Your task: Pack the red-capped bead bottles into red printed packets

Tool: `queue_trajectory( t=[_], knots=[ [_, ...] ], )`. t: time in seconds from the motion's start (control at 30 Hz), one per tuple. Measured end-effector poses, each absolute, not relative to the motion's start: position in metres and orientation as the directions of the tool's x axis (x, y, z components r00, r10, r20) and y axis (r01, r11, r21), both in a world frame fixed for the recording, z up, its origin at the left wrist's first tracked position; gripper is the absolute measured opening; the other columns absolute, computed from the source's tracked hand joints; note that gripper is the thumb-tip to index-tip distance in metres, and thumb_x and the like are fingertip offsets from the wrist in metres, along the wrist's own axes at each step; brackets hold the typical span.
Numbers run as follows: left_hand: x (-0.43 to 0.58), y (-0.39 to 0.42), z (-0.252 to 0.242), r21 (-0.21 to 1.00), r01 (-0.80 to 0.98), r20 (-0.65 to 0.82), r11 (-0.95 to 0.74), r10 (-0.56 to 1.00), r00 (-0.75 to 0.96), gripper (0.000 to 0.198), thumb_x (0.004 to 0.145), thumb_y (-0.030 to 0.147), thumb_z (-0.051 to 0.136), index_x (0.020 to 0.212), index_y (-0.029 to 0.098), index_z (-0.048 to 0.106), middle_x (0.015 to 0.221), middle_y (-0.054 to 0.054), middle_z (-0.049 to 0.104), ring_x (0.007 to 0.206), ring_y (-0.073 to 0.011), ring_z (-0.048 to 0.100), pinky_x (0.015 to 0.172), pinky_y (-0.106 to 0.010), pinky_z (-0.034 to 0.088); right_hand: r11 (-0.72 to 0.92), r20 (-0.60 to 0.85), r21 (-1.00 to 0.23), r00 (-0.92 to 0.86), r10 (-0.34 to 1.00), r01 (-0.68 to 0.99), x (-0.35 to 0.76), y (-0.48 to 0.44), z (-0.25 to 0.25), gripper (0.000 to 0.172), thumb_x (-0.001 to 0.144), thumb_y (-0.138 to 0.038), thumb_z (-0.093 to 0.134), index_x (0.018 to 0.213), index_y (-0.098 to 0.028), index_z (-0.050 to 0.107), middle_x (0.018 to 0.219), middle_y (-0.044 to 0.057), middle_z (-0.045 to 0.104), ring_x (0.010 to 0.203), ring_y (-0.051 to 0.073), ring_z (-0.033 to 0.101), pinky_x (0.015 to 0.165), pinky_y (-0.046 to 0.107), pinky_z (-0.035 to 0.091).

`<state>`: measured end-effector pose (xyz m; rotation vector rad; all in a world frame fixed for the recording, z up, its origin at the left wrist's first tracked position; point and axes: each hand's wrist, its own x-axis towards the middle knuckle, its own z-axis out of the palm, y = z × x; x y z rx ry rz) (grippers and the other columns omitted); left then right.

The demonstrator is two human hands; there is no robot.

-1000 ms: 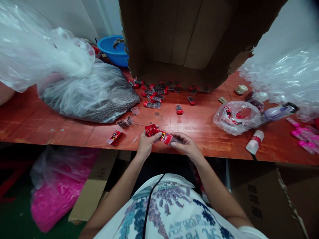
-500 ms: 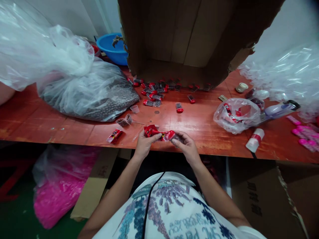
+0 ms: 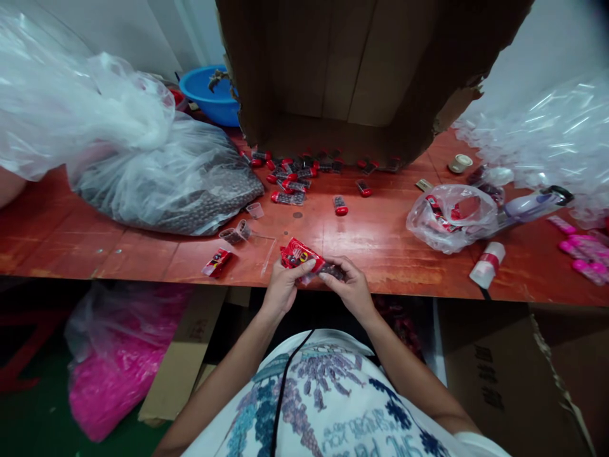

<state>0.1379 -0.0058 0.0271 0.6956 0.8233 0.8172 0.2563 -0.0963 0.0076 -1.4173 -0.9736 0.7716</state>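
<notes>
My left hand [image 3: 284,284] pinches a flat red printed packet [image 3: 295,251] over the table's front edge. Closed around a small clear bottle [image 3: 334,271] full of dark beads is my right hand [image 3: 353,287]. The bottle's left end meets the packet; whether it sits inside the packet's mouth I cannot tell. A small stack of red printed packets [image 3: 217,263] lies left of my hands. Beyond them, several bead-filled bottles with red caps [image 3: 288,198] are scattered, and one bottle [image 3: 340,206] stands apart, nearer to me.
A large torn cardboard box [image 3: 352,127] opens toward me at the back. On the left sits a big clear bag of dark beads [image 3: 176,190], with a blue basin [image 3: 209,95] behind. A plastic bag with red packets [image 3: 451,219] and a white roll [image 3: 488,265] lie right.
The packet has turned so its printed face shows more broadly. My right hand and the bottle have shifted slightly down relative to the packet, and the bottle's red end no longer shows.
</notes>
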Motion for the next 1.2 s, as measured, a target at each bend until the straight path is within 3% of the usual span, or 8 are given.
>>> queue_trajectory(
  t=[0.23,0.43,0.63,0.8,1.07,1.2],
  knots=[
    [0.136,-0.002,0.027,0.811,-0.305,-0.355,0.5,0.833,0.424,0.04,0.047,0.01,0.083,0.084,0.013,0.068,0.072,0.0,0.068,0.061,-0.0116,0.063,0.06,-0.022,0.052,0.07,0.134,-0.981,0.37,0.919,0.182,0.26,-0.097,0.013,0.029,0.077,-0.021,0.067,0.106,-0.026,0.067,0.098,0.002,0.064,0.09,0.018,0.06,0.082,0.03,0.047],
    [0.135,-0.003,0.027,0.819,-0.238,-0.37,0.522,0.798,0.476,0.03,0.048,0.014,0.084,0.073,0.012,0.068,0.07,-0.002,0.07,0.063,-0.0146,0.064,0.066,-0.029,0.055,0.043,0.064,-0.998,0.465,0.883,0.054,0.254,-0.099,0.007,0.03,0.079,-0.027,0.066,0.108,-0.025,0.061,0.098,0.002,0.065,0.087,0.018,0.062,0.079,0.031,0.05],
    [0.14,-0.014,0.017,0.836,-0.283,-0.336,0.469,0.847,0.412,0.029,0.054,0.015,0.082,0.079,0.013,0.07,0.077,-0.003,0.072,0.069,-0.0148,0.065,0.072,-0.028,0.054,0.068,0.212,-0.96,0.546,0.81,0.272,0.248,-0.099,0.005,0.025,0.082,-0.026,0.062,0.107,-0.026,0.064,0.102,0.004,0.064,0.096,0.02,0.06,0.088,0.034,0.047],
    [0.139,-0.011,0.013,0.821,-0.283,-0.347,0.495,0.827,0.441,0.029,0.054,0.017,0.082,0.08,0.013,0.071,0.078,-0.004,0.072,0.068,-0.0155,0.066,0.071,-0.028,0.054,0.024,0.047,-0.998,0.528,0.848,0.051,0.254,-0.096,0.001,0.028,0.081,-0.03,0.063,0.109,-0.024,0.064,0.101,0.004,0.066,0.092,0.019,0.062,0.084,0.033,0.05],
    [0.143,-0.018,0.015,0.843,-0.34,-0.314,0.417,0.895,0.318,0.022,0.063,0.023,0.078,0.081,0.013,0.071,0.077,-0.003,0.073,0.068,-0.0158,0.067,0.073,-0.03,0.054,0.046,0.092,-0.995,0.573,0.815,0.093,0.256,-0.097,0.003,0.027,0.081,-0.029,0.063,0.108,-0.024,0.066,0.103,0.004,0.064,0.097,0.018,0.06,0.087,0.031,0.048],
    [0.148,-0.027,0.011,0.846,-0.346,-0.339,0.407,0.909,0.241,0.022,0.063,0.024,0.078,0.08,0.014,0.071,0.075,-0.002,0.072,0.066,-0.015,0.067,0.073,-0.029,0.053,0.026,0.036,-0.999,0.641,0.767,0.026,0.251,-0.096,-0.004,0.029,0.082,-0.032,0.062,0.109,-0.023,0.065,0.106,0.006,0.064,0.097,0.019,0.061,0.088,0.034,0.049]
  ],
)
